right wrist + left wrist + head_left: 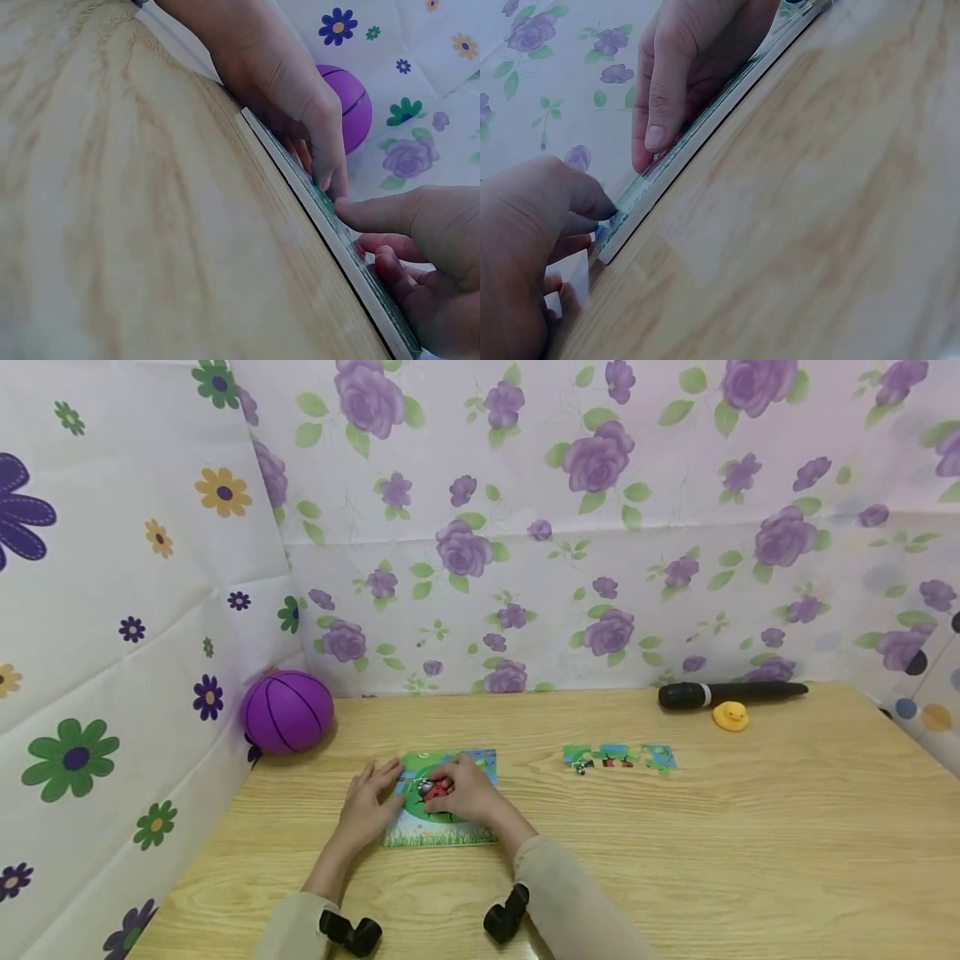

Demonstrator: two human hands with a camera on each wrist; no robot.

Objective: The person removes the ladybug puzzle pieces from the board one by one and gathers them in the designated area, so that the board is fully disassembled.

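On the counter (750, 860): one puzzle board (442, 802), three loose puzzle pieces (619, 757) in a row, one purple ball (287, 711), one yellow rubber duck (730, 716) and one black marker (731, 693). Two hands, the left hand (370, 806) and right hand (467, 789), rest on the board.

The person wore a long-sleeved top in a pale beige, the sleeves (570, 902) reaching down to the wrists. Each forearm carried a small black camera mount (507, 912) — blocky, angled, matte — strapped near the cuff. The left hand (367, 806) and right hand (467, 789) were bare — no rings, no gloves.
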